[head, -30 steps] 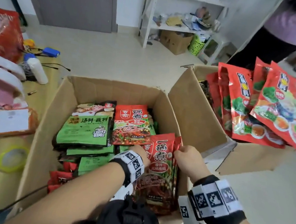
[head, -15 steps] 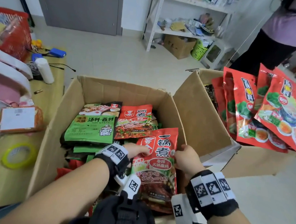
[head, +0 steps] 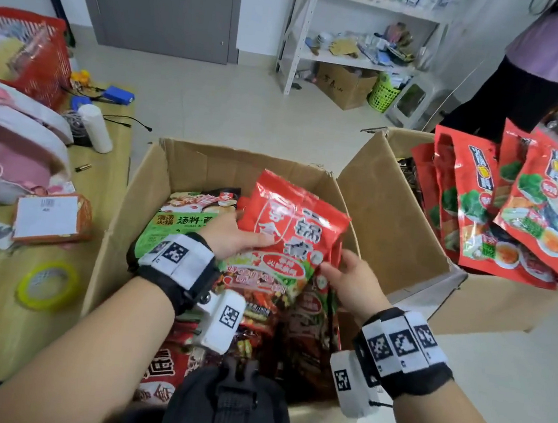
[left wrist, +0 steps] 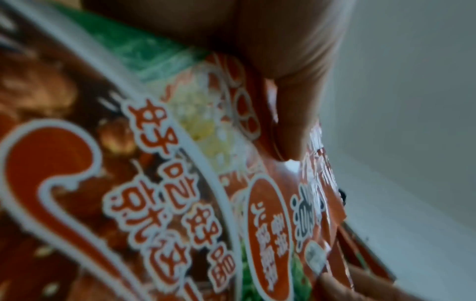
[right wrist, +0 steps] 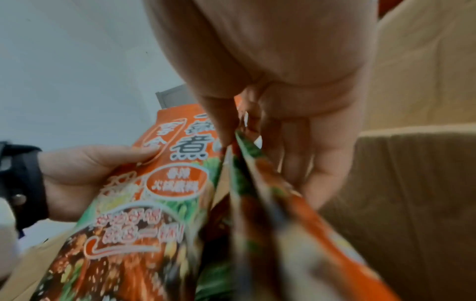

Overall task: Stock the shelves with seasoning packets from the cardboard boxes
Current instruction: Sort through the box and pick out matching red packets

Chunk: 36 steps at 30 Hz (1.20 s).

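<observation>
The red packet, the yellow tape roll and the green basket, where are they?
red packet (head: 298, 227), head view, on its printed front.
yellow tape roll (head: 23, 289), head view, on its left rim.
green basket (head: 382, 96), head view, on its mesh side.

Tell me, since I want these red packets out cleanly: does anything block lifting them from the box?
Nothing visible does. Both the left hand and right hand grip the red packets, already raised above the open cardboard box, with no flap over them.

Pale tiled floor (head: 246, 111), grey door (head: 161, 2), white cluttered shelving unit (head: 358, 30) against the wall.
</observation>
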Each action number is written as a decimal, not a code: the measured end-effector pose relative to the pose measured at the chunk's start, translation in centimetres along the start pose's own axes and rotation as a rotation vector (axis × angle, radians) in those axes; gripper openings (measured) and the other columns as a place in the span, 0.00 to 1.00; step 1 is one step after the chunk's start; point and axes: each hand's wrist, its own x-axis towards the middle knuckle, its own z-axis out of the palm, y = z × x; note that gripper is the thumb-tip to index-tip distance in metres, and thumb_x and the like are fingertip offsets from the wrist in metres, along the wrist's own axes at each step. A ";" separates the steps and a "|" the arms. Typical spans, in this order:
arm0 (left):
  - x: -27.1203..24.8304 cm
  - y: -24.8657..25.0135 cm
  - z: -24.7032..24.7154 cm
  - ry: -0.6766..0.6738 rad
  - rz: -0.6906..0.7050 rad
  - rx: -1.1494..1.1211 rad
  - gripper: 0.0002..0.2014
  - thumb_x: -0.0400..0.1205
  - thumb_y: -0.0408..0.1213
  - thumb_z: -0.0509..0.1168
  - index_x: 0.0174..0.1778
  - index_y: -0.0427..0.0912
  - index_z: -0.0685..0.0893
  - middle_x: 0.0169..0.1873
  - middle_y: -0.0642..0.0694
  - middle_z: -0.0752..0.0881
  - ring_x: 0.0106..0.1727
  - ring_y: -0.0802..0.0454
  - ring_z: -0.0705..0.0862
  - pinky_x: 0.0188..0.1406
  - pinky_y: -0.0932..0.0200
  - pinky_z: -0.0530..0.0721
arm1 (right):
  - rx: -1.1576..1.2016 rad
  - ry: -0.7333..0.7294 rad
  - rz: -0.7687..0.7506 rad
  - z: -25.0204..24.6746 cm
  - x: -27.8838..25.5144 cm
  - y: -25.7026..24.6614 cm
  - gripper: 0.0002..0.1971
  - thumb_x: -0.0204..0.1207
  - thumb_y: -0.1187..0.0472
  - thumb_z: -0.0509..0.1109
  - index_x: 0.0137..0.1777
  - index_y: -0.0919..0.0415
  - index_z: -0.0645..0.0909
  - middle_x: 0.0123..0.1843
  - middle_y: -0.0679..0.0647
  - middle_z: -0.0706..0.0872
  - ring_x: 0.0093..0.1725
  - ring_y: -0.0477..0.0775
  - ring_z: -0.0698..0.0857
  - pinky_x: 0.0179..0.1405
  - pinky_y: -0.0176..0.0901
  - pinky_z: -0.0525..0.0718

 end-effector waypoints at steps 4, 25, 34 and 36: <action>-1.6 2.2 -1.1 0.111 0.097 -0.195 0.34 0.50 0.51 0.79 0.52 0.43 0.85 0.49 0.40 0.90 0.51 0.39 0.88 0.60 0.38 0.82 | 0.205 0.227 -0.132 -2.2 -0.3 -2.1 0.06 0.81 0.56 0.64 0.50 0.56 0.81 0.48 0.54 0.89 0.43 0.48 0.88 0.37 0.42 0.84; -21.8 0.2 3.0 1.071 0.384 -0.492 0.05 0.76 0.40 0.71 0.46 0.48 0.85 0.50 0.42 0.89 0.55 0.42 0.87 0.61 0.43 0.81 | 0.446 -0.622 -0.512 2.7 -7.1 -9.0 0.10 0.81 0.60 0.64 0.60 0.56 0.76 0.55 0.58 0.88 0.52 0.56 0.87 0.54 0.53 0.85; -36.9 -6.5 6.5 1.426 0.132 -0.438 0.22 0.73 0.30 0.70 0.62 0.38 0.73 0.49 0.41 0.86 0.50 0.44 0.86 0.55 0.45 0.83 | 0.155 -0.866 -0.849 11.0 -20.4 -8.4 0.12 0.84 0.59 0.59 0.65 0.52 0.74 0.57 0.41 0.83 0.61 0.44 0.80 0.48 0.20 0.77; -41.0 -7.7 7.3 1.502 0.065 -0.342 0.21 0.73 0.33 0.72 0.59 0.43 0.72 0.51 0.44 0.86 0.53 0.43 0.85 0.61 0.42 0.80 | 0.154 -0.928 -0.900 12.5 -23.5 -8.9 0.15 0.84 0.61 0.58 0.69 0.57 0.74 0.60 0.43 0.81 0.61 0.41 0.79 0.47 0.14 0.74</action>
